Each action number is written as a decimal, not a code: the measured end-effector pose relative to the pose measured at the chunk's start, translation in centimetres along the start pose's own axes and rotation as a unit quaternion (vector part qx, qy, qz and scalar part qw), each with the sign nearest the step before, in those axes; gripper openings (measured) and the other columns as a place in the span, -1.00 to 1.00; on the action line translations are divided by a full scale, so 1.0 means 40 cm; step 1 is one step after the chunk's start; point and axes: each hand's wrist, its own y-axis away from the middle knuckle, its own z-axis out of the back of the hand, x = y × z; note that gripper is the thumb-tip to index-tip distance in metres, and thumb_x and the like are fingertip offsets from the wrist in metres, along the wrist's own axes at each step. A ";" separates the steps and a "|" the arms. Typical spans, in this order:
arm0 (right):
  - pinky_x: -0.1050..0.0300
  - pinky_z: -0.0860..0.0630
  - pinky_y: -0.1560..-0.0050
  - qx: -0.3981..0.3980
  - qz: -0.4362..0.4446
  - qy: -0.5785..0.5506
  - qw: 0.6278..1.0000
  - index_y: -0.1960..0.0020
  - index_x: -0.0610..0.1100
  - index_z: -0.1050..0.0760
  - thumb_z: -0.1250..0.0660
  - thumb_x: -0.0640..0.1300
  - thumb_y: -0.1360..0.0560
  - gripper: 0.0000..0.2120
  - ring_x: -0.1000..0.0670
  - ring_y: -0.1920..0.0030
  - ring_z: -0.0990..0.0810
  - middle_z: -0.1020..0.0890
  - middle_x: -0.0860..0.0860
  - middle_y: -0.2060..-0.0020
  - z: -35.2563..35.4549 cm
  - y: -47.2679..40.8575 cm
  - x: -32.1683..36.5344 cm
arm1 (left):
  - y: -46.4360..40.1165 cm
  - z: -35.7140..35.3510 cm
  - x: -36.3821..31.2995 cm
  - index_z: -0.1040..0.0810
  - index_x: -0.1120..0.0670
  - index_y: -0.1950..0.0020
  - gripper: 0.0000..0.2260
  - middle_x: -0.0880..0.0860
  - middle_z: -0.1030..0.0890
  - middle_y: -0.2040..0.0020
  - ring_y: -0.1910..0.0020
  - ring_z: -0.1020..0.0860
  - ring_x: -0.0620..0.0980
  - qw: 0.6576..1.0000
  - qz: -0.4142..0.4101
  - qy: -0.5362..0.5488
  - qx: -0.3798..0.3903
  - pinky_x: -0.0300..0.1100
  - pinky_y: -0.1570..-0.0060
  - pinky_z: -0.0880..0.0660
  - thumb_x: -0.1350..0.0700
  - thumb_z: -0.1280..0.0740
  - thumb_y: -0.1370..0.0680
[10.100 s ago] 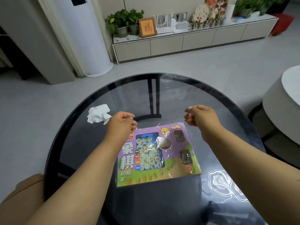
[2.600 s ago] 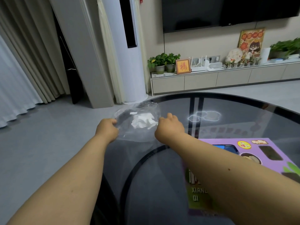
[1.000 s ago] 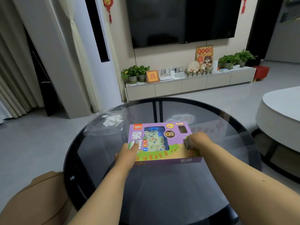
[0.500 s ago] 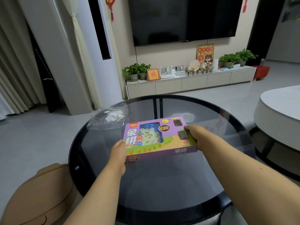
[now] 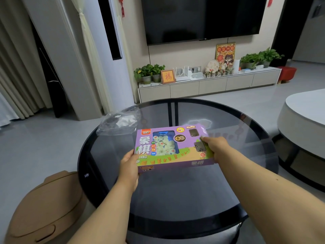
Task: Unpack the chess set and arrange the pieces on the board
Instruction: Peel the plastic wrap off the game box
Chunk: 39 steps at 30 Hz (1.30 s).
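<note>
Above table: chess set box (image 5: 173,147), held level over the round glass table (image 5: 175,199), printed face up, apparently clear of the glass.
Box condition: purple carton, closed; clear window showing pale round pieces (image 5: 164,144) loose inside; board not visible.
Left hand (image 5: 129,164): clasps the near-left corner, thumb on the printed face, fingers hidden beneath.
Right hand (image 5: 215,147): curled round the right end, fingertips pinching at the top edge beside a small window.
Far left of table: crumpled clear plastic wrap (image 5: 119,121), lying at the table rim, well apart from the box.
Beside table, left: tan rounded seat (image 5: 47,206), partly in view.
Task stage, as judged: outer wrap off, carton not yet opened; 0 pieces out, nothing arranged.
Next step, as judged: open an end flap, likely at the right, with the left hand steadying.
Risk 1: pieces spilling and rolling off the smooth glass, if the carton tips once a flap is free.
Risk 2: carton slipping from the 2 end grips, since neither hand supports the middle.
Risk 3: torn flap or crushed window, if pulled hard while gripped only at a corner.
Risk 4: wrap sliding off the rim to the floor, if brushed.
</note>
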 end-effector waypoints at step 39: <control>0.08 -0.55 0.13 0.016 -0.069 -0.204 0.976 -0.11 -0.16 -0.50 -0.08 -0.28 -0.54 -0.74 -0.05 0.26 -0.60 -0.61 -0.08 0.16 -0.059 0.154 -0.009 | 0.047 -0.143 0.037 -0.36 0.07 -0.31 -0.64 0.18 -0.62 -0.09 0.09 -0.64 0.12 0.956 0.167 0.238 -0.037 0.03 0.38 -0.58 0.24 -0.34 -0.55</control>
